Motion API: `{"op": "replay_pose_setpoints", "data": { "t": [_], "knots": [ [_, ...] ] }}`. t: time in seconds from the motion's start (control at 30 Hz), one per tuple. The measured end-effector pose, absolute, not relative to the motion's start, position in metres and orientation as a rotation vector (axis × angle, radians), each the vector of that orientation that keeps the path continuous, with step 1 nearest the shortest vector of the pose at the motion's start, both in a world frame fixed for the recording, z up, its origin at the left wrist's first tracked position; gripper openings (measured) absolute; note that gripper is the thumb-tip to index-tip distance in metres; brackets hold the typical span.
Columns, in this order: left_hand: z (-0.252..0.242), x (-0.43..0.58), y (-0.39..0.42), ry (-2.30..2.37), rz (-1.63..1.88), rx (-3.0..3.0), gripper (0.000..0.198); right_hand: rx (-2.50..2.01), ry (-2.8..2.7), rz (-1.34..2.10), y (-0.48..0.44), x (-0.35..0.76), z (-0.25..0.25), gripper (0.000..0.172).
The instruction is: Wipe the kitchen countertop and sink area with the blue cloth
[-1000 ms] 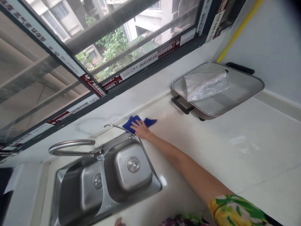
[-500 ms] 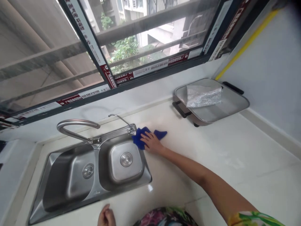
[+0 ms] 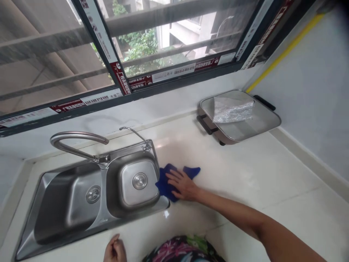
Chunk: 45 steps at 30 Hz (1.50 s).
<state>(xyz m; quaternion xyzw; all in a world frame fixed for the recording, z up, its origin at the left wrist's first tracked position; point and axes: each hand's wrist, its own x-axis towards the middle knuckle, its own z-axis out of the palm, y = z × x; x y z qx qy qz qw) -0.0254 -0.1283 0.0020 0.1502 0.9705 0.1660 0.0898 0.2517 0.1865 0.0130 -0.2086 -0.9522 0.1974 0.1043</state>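
Wiping of the pale countertop point(image 3: 245, 174) is in hand: the right hand point(image 3: 183, 185) lies flat, fingers spread, pressing a blue cloth point(image 3: 167, 183) that bunches under and ahead of the fingertips, against the sink point(image 3: 105, 182) rim. A further stroke would likely call for steady downward pressure and clearing that rim. The left hand point(image 3: 114, 251), well behind those fingers at the frame's edge, looks loosely curled, its grip unclear.
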Motion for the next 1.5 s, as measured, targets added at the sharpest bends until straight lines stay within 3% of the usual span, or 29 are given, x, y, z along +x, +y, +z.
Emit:
{"op": "replay_pose_setpoints", "data": {
  "t": [0.13,0.5,0.7,0.97,1.5],
  "knots": [
    [-0.001,-0.026,-0.13,2.857,0.566,0.5,0.038,-0.692,-2.773,0.504,0.24,0.218,0.009,0.061],
    [0.001,-0.028,-0.135,2.876,0.43,0.525,0.035,-1.226,-2.539,0.328,0.398,0.121,-0.01,0.058],
    [0.006,-0.023,-0.128,2.922,0.389,0.501,0.037,-1.266,-2.528,0.323,0.432,0.102,-0.014,0.058],
    [0.007,-0.031,-0.128,2.805,0.484,0.58,0.031,-1.365,-2.587,0.292,0.363,0.129,0.001,0.06],
    [0.016,-0.027,-0.122,2.686,0.672,0.762,0.033,-1.007,-2.671,0.363,0.122,0.24,0.007,0.061]
  ]
}}
